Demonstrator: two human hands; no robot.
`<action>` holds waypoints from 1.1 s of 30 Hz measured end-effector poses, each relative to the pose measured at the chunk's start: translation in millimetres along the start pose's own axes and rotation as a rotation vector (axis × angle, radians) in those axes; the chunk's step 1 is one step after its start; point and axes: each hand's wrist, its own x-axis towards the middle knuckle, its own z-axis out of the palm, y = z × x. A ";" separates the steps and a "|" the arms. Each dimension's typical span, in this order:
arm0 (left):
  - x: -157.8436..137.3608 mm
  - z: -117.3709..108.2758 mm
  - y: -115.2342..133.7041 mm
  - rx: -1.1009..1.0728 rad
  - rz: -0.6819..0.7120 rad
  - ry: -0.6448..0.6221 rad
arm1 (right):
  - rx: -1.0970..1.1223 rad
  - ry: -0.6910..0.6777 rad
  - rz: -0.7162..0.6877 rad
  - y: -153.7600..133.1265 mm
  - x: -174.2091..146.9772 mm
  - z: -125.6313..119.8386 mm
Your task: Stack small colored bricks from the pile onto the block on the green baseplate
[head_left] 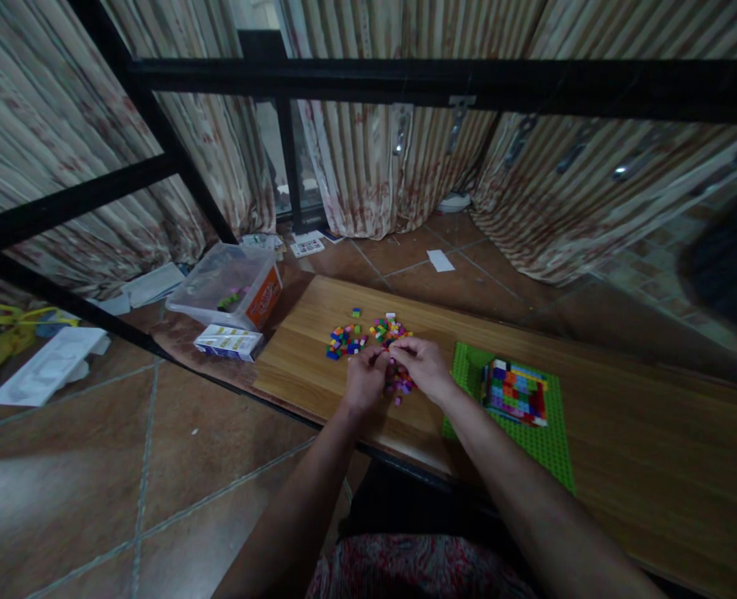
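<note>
My left hand (367, 379) and my right hand (422, 363) meet over a loose pile of small coloured building bricks (402, 381) on the wooden table. The fingertips of both are pinched close together; whatever sits between them is too small and dark to name. More bricks (342, 342) lie just left of the pile. To the right of my right hand is a green baseplate (554, 453), partly covered by my forearm. On it stands a multicoloured brick structure (513, 392) with low walls.
A clear plastic box (210, 287) with some bricks inside stands beyond the left end of the wooden table (306, 374). Beside it is a small white and blue carton (229, 342). A black metal frame (368, 79) crosses above, before striped curtains. White foam packaging (47, 366) lies on the tiled floor.
</note>
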 end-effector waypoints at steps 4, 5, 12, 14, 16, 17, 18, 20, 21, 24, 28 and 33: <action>0.8 -0.5 0.3 -0.058 0.009 -0.014 | 0.156 -0.068 0.066 -7.1 -1.3 2.2; 0.8 -0.6 0.1 -0.061 0.010 -0.018 | 0.186 -0.068 0.076 -7.5 -0.3 2.0; 0.2 -1.9 6.7 0.457 0.173 0.061 | -0.238 0.127 -0.063 -1.6 10.5 -13.8; 0.2 -1.1 9.8 0.610 0.234 0.092 | -0.454 0.057 -0.108 -3.4 7.9 -16.4; 0.1 0.3 11.1 0.695 0.246 0.097 | -0.606 -0.010 -0.120 -7.7 3.9 -16.0; -0.1 1.1 11.1 0.727 0.244 0.096 | -0.662 -0.028 -0.117 -10.4 2.2 -15.1; -0.3 1.7 10.8 0.756 0.245 0.093 | -0.704 -0.037 -0.113 -13.3 1.1 -14.0; -1.0 2.3 10.1 0.802 0.255 0.092 | -0.764 -0.048 -0.109 -18.9 1.5 -12.2; -1.4 2.2 10.1 0.818 0.264 0.093 | -0.785 -0.055 -0.111 -21.3 3.1 -11.5; -2.6 0.3 12.2 0.845 0.286 0.093 | -0.829 -0.080 -0.132 -26.2 13.1 -10.0; -5.9 -4.3 16.4 0.830 0.307 0.100 | -0.922 -0.085 -0.205 -27.9 34.9 -5.7; -15.1 -18.8 12.9 0.748 0.331 0.154 | -1.087 -0.253 -0.249 -26.9 60.6 0.3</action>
